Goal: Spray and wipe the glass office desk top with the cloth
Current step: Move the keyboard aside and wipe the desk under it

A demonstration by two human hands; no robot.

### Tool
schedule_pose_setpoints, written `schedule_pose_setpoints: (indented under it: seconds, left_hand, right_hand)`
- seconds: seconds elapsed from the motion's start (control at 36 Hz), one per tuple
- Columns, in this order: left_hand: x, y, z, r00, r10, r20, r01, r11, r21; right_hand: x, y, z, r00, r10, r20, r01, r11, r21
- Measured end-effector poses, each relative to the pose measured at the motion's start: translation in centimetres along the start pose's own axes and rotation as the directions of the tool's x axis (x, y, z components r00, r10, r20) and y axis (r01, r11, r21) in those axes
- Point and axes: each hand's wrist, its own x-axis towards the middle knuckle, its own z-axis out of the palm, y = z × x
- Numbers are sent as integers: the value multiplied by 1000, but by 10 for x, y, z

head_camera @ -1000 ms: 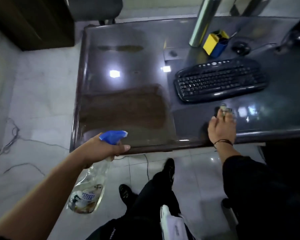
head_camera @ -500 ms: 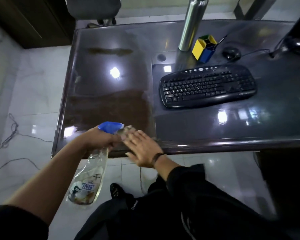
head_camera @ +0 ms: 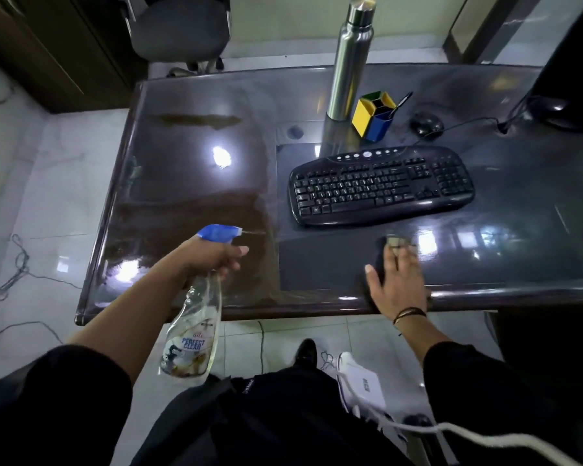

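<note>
Glossy glass desk, white tiled floor. Left hand gripping spray bottle, right hand flat, pressing cloth down.

- left hand is wrapped around the neck of a clear spray bottle with a blue nozzle, nozzle aimed over the desk
- right hand lies flat on the glass near the front edge, pressing down a small cloth that only peeks out past the fingertips
- black keyboard sits just behind that hand
- further back: steel bottle, a yellow/blue pen holder, a black mouse
- grey office chair behind the desk
</note>
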Motion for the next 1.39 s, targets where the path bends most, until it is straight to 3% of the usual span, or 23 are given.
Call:
schedule_pose_setpoints:
  seconds: [0.06, 0.14, 0.19, 0.25, 0.33, 0.47, 0.61, 0.69, 0.89, 1.08, 1.19, 1.28, 1.39]
  left_hand:
    - [10, 7, 5, 1000, -18, -7, 18, 1000, 4]
    - [24, 16, 12, 1000, -20, -19, 21, 996, 85]
    - [34, 18, 14, 997, -14, -70, 20, 997, 78]
    - [43, 16, 12, 989, -18, -150, 22, 999, 26]
    - [51, 15, 3, 982, -39, -185, 42, 999, 12]
    - [73, 13, -21, 989, -76, -125, 76, 997, -4]
    - [95, 27, -49, 997, -34, -72, 38, 998, 44]
    - [115, 40, -78, 998, -7, -58, 9, 999, 43]
    - [158, 83, -141, 999, 48, 7, -48, 999, -16]
    - [208, 165, -164, 984, 162, 76, -167, 984, 64]
    - [236, 202, -157, 981, 187, 56, -194, 966, 172]
    - [256, 211, -153, 980, 195, 34, -196, 938, 287]
    - [287, 215, -154, 983, 171, 73, -184, 948, 258]
  right_hand:
    - [-4, -25, 3, 979, -201, 38, 202, 979, -25]
    - [-7, -73, 7, 850, -514, 114, 520, 854, -30]
    - [-10, -104, 13, 759, -631, 161, 640, 768, -2]
    - [-13, -132, 20, 721, -670, 178, 678, 735, 20]
    - [-14, -161, 28, 744, -646, 172, 652, 758, 26]
    - [21, -222, 24, 820, -550, 158, 540, 835, 104]
    - [119, -288, 3, 942, -318, 112, 301, 943, 142]
    - [187, -316, -12, 979, -190, 71, 178, 972, 151]
    - [252, -325, -20, 998, -57, -29, 59, 996, 67]
    - [134, -332, 10, 983, -186, -8, 186, 981, 58]
    - [102, -333, 24, 985, -171, -4, 171, 985, 27]
    - [115, -339, 21, 993, -119, 4, 119, 993, 21]
    - [169, -345, 3, 999, -18, -36, 20, 998, 61]
